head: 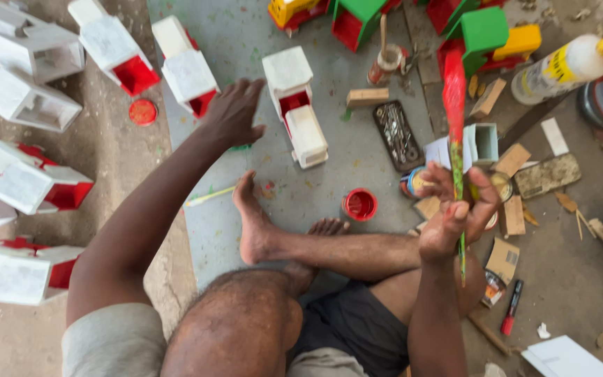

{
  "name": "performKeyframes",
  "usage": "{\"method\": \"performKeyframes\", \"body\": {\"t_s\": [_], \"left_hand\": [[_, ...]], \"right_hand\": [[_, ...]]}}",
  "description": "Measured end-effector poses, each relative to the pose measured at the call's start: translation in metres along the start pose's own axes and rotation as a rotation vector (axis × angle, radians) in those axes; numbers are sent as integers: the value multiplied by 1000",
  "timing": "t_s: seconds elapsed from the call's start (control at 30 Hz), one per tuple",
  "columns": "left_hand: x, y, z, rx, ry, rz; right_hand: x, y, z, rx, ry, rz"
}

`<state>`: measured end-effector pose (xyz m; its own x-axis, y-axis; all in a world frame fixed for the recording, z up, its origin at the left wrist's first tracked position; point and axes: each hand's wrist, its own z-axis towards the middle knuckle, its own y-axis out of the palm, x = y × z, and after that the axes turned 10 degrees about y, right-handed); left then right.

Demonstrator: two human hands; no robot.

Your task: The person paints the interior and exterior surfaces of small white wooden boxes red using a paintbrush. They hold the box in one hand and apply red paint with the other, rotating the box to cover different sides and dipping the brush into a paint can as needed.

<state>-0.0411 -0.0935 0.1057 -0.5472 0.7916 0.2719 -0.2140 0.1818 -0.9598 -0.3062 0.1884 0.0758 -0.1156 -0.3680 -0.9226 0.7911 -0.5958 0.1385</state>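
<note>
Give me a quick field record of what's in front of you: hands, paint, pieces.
left hand: left hand stretched out over the grey mat, next to a white and red toy truck
right hand: right hand grips a paint-smeared brush, red and green along its length
paint: open red paint pot on the mat by the bare foot; red lid on the floor
pieces: white and red toy trucks lined up on the left; green ones at the top

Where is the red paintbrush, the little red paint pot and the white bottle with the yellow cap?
red paintbrush (454, 98): head view, on its red bristle end.
little red paint pot (361, 204): head view, on the paint inside.
white bottle with the yellow cap (565, 68): head view, on its body.
</note>
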Motion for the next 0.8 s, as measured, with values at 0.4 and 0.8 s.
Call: {"method": "performKeyframes", "body": {"t_s": [0.4, 0.8], "left_hand": [[19, 4, 99, -193, -90, 46], [14, -17, 88, -158, -252, -7]], "right_hand": [[63, -30, -34, 63, 152, 0], [70, -29, -32, 132, 192, 97]]}}
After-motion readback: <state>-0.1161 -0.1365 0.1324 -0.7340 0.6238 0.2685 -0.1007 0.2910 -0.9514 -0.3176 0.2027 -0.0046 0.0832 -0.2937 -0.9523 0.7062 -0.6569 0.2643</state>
